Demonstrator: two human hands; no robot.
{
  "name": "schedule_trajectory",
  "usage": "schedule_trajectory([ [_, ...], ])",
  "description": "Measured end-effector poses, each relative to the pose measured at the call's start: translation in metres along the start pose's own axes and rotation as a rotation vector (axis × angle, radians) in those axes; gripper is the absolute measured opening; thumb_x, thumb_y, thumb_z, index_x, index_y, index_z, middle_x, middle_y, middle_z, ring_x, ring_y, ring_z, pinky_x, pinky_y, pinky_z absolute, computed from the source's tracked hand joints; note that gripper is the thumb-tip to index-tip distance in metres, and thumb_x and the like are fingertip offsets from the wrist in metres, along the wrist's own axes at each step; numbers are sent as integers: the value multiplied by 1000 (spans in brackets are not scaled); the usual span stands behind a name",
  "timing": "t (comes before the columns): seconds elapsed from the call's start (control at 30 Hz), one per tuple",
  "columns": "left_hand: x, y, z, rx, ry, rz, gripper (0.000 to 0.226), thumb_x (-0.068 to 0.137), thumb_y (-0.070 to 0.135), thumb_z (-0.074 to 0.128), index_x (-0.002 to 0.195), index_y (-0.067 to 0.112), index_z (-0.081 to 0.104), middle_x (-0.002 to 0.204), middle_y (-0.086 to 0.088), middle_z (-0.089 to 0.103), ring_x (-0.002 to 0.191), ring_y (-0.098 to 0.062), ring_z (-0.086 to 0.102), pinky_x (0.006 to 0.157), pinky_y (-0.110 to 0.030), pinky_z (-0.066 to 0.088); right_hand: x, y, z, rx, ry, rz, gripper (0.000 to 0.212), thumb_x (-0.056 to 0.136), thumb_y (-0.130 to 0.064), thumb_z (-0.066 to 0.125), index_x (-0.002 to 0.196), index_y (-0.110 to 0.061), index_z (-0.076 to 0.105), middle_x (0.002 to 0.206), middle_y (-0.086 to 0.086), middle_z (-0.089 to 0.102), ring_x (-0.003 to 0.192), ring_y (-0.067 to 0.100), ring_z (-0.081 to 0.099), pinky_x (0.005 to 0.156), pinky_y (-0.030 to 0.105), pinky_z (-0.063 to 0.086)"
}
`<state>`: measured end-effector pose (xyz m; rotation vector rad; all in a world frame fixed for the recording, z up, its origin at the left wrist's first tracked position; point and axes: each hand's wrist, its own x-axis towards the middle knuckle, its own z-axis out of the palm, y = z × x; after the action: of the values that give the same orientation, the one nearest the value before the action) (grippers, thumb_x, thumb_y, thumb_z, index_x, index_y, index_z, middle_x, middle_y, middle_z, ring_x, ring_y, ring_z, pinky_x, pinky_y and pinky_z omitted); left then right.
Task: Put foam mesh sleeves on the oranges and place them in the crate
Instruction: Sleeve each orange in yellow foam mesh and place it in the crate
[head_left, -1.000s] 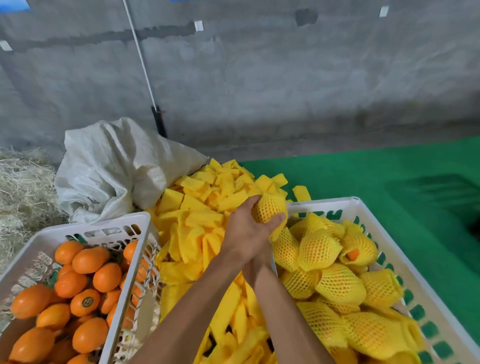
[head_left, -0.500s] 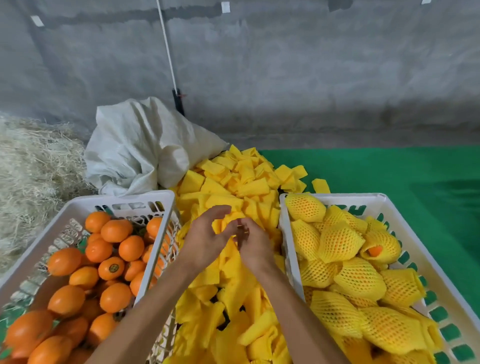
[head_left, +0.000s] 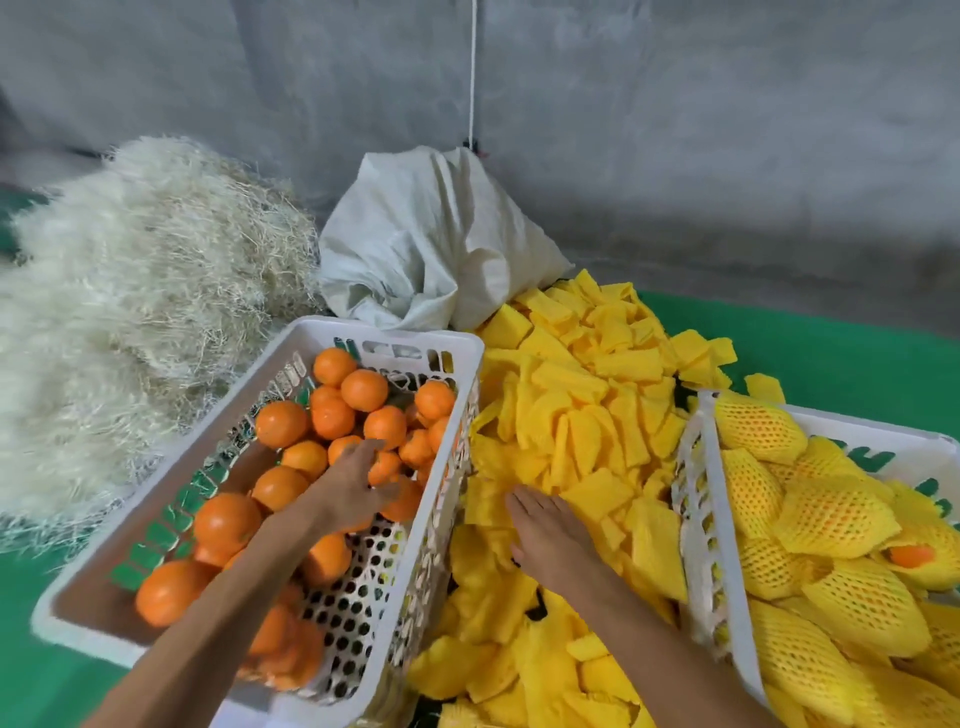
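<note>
**A:** Where are the hands?

**B:** The left hand (head_left: 353, 486) reaches into the white perforated plastic crate of bare oranges (head_left: 410, 351) on the left. Its fingers curl over a small round orange (head_left: 385, 467) in the middle of the heap; they look to be closing on it, but I cannot tell if the hold is firm. The right hand (head_left: 545, 535) lies palm down on the loose pile of flat yellow foam mesh sleeves (head_left: 576, 415) between the two crates. Its fingers are hidden in the foam, so I cannot tell whether they hold a sleeve.

**A:** What does the next move turn on?

**B:** The orange lies straight ahead of the left hand, under its fingertips, and the sleeves lie directly under the right hand, so each hand is nearest its own thing. The white crate of sleeved oranges (head_left: 698, 467) stands just right of the pile, on the right hand's side.

**A:** And compared with half a second ago?

**B:** Then both hands met over the sleeve pile, fingers together. Now they are apart, the left gone across into the orange crate, and the view has swung left.
</note>
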<state>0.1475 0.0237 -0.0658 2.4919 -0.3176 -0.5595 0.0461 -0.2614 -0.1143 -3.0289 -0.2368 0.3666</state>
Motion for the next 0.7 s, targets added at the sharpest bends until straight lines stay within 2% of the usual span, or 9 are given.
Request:
schedule_trajectory([
  [0.07, 6, -15, 1, 79, -11, -43, 84, 98, 41, 70, 162, 24, 19, 166, -9, 24, 126, -32, 55, 93, -40, 49, 0, -2, 9, -39, -4, -5, 75, 105, -33, 50, 162, -14, 6, 170, 6, 4, 157, 21, 6, 127, 41, 11],
  [0.1, 9, -19, 2, 120, -6, -51, 87, 95, 41, 72, 162, 22, 20, 165, -10, 27, 126, -32, 55, 95, -42, 49, 0, -1, 12, -48, -7, -14, 77, 105, -34, 50, 162, -15, 3, 170, 6, 3, 157, 22, 6, 127, 41, 11],
  [0.2, 12, -20, 12, 433, -46, -7, 99, 87, 56, 76, 163, 29, 17, 166, -5, 28, 145, -39, 32, 114, -55, 35, -1, 1, 14, -58, -6, -51, 77, 104, -35, 51, 162, -15, 5, 168, 4, 15, 153, 21, 19, 124, 37, 18],
  [0.33, 18, -18, 28, 675, -79, 41, 99, 84, 66, 72, 162, 44, 15, 166, 1, 28, 150, -38, 20, 120, -57, 24, 3, -6, 19, -121, 41, -75, 61, 105, -31, 48, 158, -13, 23, 159, 5, 32, 144, 22, 34, 118, 35, 26],
  [0.43, 26, -17, 36, 714, -56, 7, 101, 83, 67, 71, 163, 42, 15, 165, -5, 26, 153, -39, 16, 124, -58, 17, 4, -6, 21, -156, 42, -94, 46, 104, -23, 47, 149, -16, 40, 154, 5, 37, 140, 22, 38, 115, 35, 26],
  [0.57, 31, -20, 43, 709, -3, -2, 95, 85, 61, 72, 161, 36, 21, 161, -12, 27, 152, -39, 17, 123, -56, 15, -1, -5, 20, -129, 37, -83, 55, 101, -29, 55, 151, -17, 36, 165, 8, 18, 149, 25, 24, 121, 40, 22],
  [0.6, 31, -20, 45, 706, -2, 10, 94, 85, 59, 73, 160, 35, 22, 160, -13, 28, 150, -39, 21, 122, -55, 17, -2, -6, 21, -131, 34, -81, 56, 101, -28, 55, 151, -15, 35, 165, 9, 19, 149, 27, 24, 122, 41, 22],
  [0.7, 35, -19, 48, 647, -2, 42, 89, 84, 55, 74, 157, 31, 28, 151, -8, 42, 137, -32, 37, 113, -49, 26, -5, -10, 26, -169, 70, -73, 48, 101, -21, 52, 145, -11, 37, 148, 10, 45, 136, 26, 41, 119, 37, 26],
])
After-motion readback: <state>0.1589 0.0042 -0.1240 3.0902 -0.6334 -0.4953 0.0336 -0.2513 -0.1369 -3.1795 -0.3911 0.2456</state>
